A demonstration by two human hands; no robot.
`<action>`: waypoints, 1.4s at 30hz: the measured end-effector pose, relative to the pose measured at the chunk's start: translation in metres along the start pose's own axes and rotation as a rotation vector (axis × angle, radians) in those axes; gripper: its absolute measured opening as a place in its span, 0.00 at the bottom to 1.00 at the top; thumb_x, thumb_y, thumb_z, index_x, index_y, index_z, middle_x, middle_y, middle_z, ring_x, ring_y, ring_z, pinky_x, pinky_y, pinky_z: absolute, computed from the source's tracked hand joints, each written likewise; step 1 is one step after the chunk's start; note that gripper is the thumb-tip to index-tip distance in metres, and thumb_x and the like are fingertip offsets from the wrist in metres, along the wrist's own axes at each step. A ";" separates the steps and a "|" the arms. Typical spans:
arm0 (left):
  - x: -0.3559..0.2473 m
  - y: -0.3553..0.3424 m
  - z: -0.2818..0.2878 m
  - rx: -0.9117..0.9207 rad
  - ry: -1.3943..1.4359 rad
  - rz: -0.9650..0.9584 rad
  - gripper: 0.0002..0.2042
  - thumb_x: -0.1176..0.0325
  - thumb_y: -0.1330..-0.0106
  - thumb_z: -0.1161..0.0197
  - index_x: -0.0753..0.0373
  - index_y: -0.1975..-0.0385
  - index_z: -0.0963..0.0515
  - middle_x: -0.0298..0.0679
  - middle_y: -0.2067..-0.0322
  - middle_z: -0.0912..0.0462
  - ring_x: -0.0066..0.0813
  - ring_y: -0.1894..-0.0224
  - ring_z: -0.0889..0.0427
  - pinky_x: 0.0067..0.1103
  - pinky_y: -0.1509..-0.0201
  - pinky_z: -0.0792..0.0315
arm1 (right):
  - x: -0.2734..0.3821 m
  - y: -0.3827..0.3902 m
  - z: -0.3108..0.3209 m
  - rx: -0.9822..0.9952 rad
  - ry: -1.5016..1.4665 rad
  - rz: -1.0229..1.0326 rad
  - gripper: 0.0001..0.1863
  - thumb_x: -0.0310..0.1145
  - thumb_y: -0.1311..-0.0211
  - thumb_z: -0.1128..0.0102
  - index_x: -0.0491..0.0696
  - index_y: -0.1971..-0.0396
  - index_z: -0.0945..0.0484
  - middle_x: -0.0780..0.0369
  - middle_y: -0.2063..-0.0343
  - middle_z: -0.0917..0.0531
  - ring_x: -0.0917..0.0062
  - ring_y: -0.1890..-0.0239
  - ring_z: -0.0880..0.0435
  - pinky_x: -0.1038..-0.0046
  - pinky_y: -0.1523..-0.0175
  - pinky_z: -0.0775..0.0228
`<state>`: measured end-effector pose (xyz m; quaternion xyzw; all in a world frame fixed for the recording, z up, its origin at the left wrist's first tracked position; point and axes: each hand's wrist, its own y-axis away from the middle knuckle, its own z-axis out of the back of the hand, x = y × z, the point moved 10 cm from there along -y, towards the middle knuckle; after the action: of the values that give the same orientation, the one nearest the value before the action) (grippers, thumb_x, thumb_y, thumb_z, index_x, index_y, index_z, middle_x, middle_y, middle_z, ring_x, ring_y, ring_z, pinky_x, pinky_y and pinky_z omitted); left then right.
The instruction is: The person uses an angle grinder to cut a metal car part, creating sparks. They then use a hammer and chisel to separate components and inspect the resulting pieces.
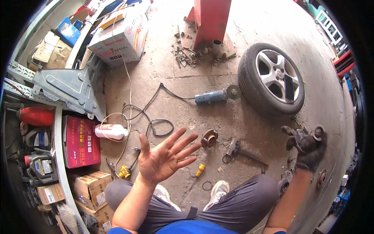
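Observation:
My bare left hand [165, 156] is raised palm up with its fingers spread, holding nothing. My right hand [307, 146] wears a dark, dirty glove; its fingers are partly bent and apart, and I see no object clearly held in it. Between the hands on the floor lie a rusty wheel hub [209, 139] and a hammer [245, 153]. A small yellow fitting [200, 170] and a thin dark ring [207, 186] lie nearer my shoes. Farther off, a blue-grey angle grinder [212, 97] with a disc lies next to a wheel [251, 84] with a black tyre.
A red post [211, 23] stands at the back among scattered bolts [185, 56]. Dark cable [144, 111] loops across the floor at left, near a white bottle [112, 132]. Cartons [91, 189] and shelving [58, 136] line the left side. Metal parts [286, 181] lie by my right knee.

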<state>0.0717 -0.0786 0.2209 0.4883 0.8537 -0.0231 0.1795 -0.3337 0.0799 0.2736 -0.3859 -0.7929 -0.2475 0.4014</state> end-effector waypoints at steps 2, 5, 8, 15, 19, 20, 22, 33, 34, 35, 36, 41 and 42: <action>0.008 -0.007 -0.006 0.024 0.010 0.019 0.51 0.23 0.40 0.66 0.59 0.27 0.58 0.54 0.28 0.57 0.53 0.26 0.57 0.45 0.26 0.55 | -0.018 -0.022 0.041 -0.134 0.185 0.013 0.13 0.44 0.34 0.45 0.56 0.77 0.30 0.74 0.89 0.39 0.87 0.89 0.45 0.79 0.84 0.55; 0.018 -0.014 -0.004 -0.034 0.028 0.016 0.51 0.24 0.40 0.64 0.62 0.28 0.55 0.56 0.29 0.52 0.56 0.27 0.51 0.48 0.28 0.51 | -0.032 -0.055 0.069 -0.322 0.391 0.168 0.11 0.45 0.38 0.42 0.58 0.77 0.29 0.74 0.91 0.39 0.87 0.92 0.46 0.81 0.87 0.58; 0.027 -0.016 -0.001 -0.061 -0.089 0.023 0.45 0.28 0.36 0.65 0.57 0.27 0.53 0.55 0.29 0.50 0.56 0.28 0.48 0.48 0.29 0.48 | -0.070 -0.093 0.117 -0.334 0.573 0.035 0.13 0.48 0.37 0.44 0.56 0.73 0.24 0.71 0.88 0.32 0.84 0.89 0.36 0.79 0.84 0.47; 0.050 0.001 0.087 -0.396 -0.812 0.069 0.24 0.49 0.28 0.48 0.69 0.59 0.22 0.33 0.73 0.29 0.20 0.66 0.28 0.25 0.49 0.28 | -0.102 -0.120 0.147 -0.112 1.308 0.306 0.12 0.37 0.39 0.34 0.43 0.67 0.18 0.62 0.77 0.18 0.76 0.71 0.23 0.71 0.60 0.29; 0.051 0.004 0.104 -0.412 -1.246 0.088 0.17 0.61 0.28 0.44 0.70 0.70 0.22 0.40 0.61 0.24 0.26 0.63 0.25 0.22 0.56 0.28 | -0.163 -0.060 0.148 -0.141 0.694 -0.298 0.12 0.36 0.39 0.33 0.44 0.61 0.19 0.63 0.68 0.16 0.78 0.68 0.19 0.76 0.61 0.27; 0.056 -0.002 0.093 -0.372 -1.351 0.074 0.09 0.68 0.32 0.40 0.69 0.63 0.21 0.41 0.56 0.25 0.27 0.60 0.24 0.23 0.55 0.27 | -0.184 -0.036 0.135 -0.059 0.552 -0.379 0.12 0.36 0.38 0.34 0.44 0.60 0.19 0.64 0.68 0.16 0.78 0.67 0.19 0.77 0.61 0.26; 0.079 -0.018 0.085 -0.266 -1.616 0.134 0.20 0.66 0.38 0.34 0.64 0.49 0.28 0.44 0.48 0.29 0.36 0.51 0.22 0.28 0.48 0.26 | -0.224 0.013 0.122 0.104 0.465 -0.536 0.13 0.38 0.38 0.34 0.45 0.59 0.19 0.64 0.68 0.16 0.80 0.66 0.19 0.78 0.60 0.26; 0.201 -0.091 0.129 -0.291 -1.391 0.216 0.13 0.74 0.35 0.43 0.66 0.51 0.28 0.37 0.60 0.23 0.26 0.57 0.24 0.23 0.50 0.28 | -0.314 0.118 0.057 0.924 0.706 -0.571 0.19 0.45 0.32 0.45 0.44 0.58 0.20 0.60 0.68 0.16 0.77 0.64 0.18 0.72 0.55 0.26; 0.202 -0.085 0.129 -0.359 -1.279 0.273 0.13 0.73 0.34 0.43 0.65 0.51 0.27 0.35 0.61 0.24 0.21 0.60 0.26 0.20 0.55 0.29 | -0.305 0.112 0.057 0.889 0.738 -0.587 0.19 0.45 0.33 0.44 0.43 0.59 0.19 0.60 0.69 0.16 0.78 0.65 0.19 0.72 0.57 0.26; 0.201 -0.084 0.127 -0.367 -1.261 0.288 0.12 0.70 0.33 0.43 0.64 0.51 0.27 0.34 0.62 0.24 0.19 0.63 0.26 0.20 0.58 0.29 | -0.300 0.108 0.063 0.849 0.777 -0.607 0.19 0.46 0.33 0.44 0.43 0.60 0.19 0.60 0.70 0.16 0.79 0.66 0.19 0.73 0.58 0.25; 0.201 -0.083 0.124 -0.367 -1.325 0.332 0.12 0.69 0.33 0.43 0.64 0.52 0.26 0.35 0.63 0.24 0.20 0.63 0.26 0.20 0.58 0.29 | -0.295 0.103 0.063 0.788 0.644 -0.589 0.18 0.44 0.34 0.43 0.43 0.62 0.19 0.60 0.71 0.16 0.79 0.68 0.19 0.73 0.60 0.25; 0.210 -0.085 0.099 0.001 -1.748 0.299 0.10 0.69 0.35 0.43 0.68 0.59 0.22 0.47 0.64 0.21 0.43 0.62 0.21 0.31 0.56 0.28 | -0.291 0.127 0.050 0.791 0.196 -0.725 0.17 0.43 0.38 0.37 0.42 0.63 0.19 0.62 0.72 0.16 0.82 0.71 0.19 0.75 0.64 0.24; 0.213 -0.089 0.082 0.087 -1.860 0.317 0.10 0.69 0.35 0.43 0.67 0.59 0.22 0.49 0.63 0.21 0.46 0.61 0.21 0.32 0.55 0.28 | -0.291 0.131 0.051 0.816 0.188 -0.772 0.16 0.41 0.37 0.38 0.42 0.62 0.19 0.61 0.71 0.16 0.81 0.69 0.19 0.75 0.63 0.24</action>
<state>-0.0776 0.0336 0.0618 0.3905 0.2900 -0.4106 0.7713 -0.1394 0.0713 0.0155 0.1420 -0.8687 -0.0833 0.4672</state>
